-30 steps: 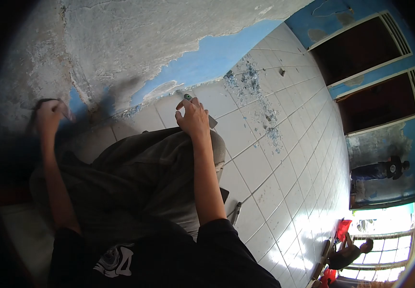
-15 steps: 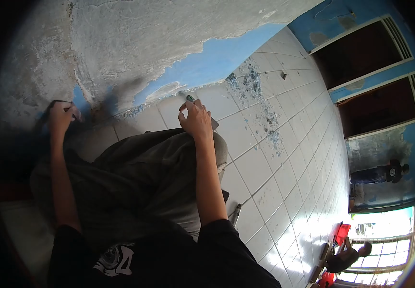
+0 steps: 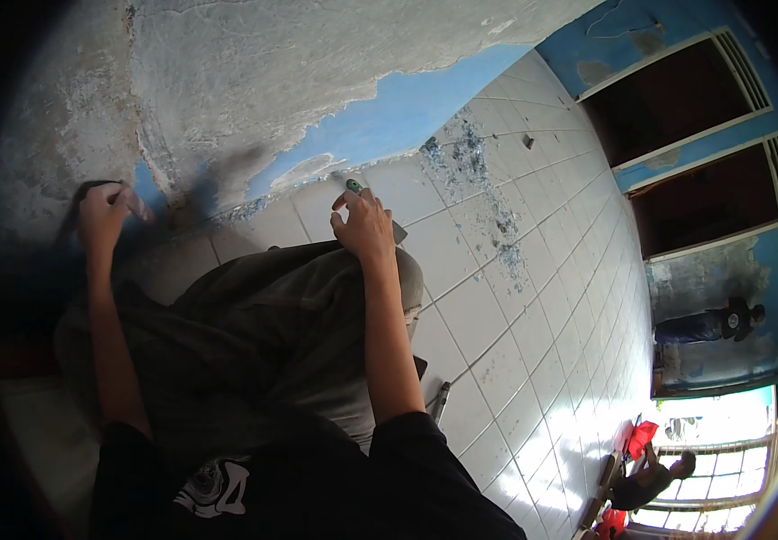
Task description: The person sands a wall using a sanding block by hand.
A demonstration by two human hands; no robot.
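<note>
My right hand (image 3: 366, 229) is closed around a scraper, above my knee and close to the foot of the wall. The scraper's green and black handle end (image 3: 353, 185) sticks out past the fingers, and part of its grey flat blade (image 3: 399, 232) shows on the other side. My left hand (image 3: 103, 216) is at the shaded lower part of the wall (image 3: 227, 99), its fingers bent together. What it holds, if anything, is too dark and blurred to make out. Bare grey plaster covers most of the wall, with a ragged strip of blue paint (image 3: 398, 108) left low down.
Paint flakes (image 3: 474, 162) lie scattered over white floor tiles (image 3: 461, 306). A small dark object (image 3: 528, 141) sits farther off, and a long tool (image 3: 442, 402) lies beside my leg. One person (image 3: 708, 324) stands by the far wall; another (image 3: 650, 481) is near the bright window.
My left hand has shifted slightly left along the wall and turned, with its fingers now pointing more to the right. My right hand and the scraper have barely moved.
</note>
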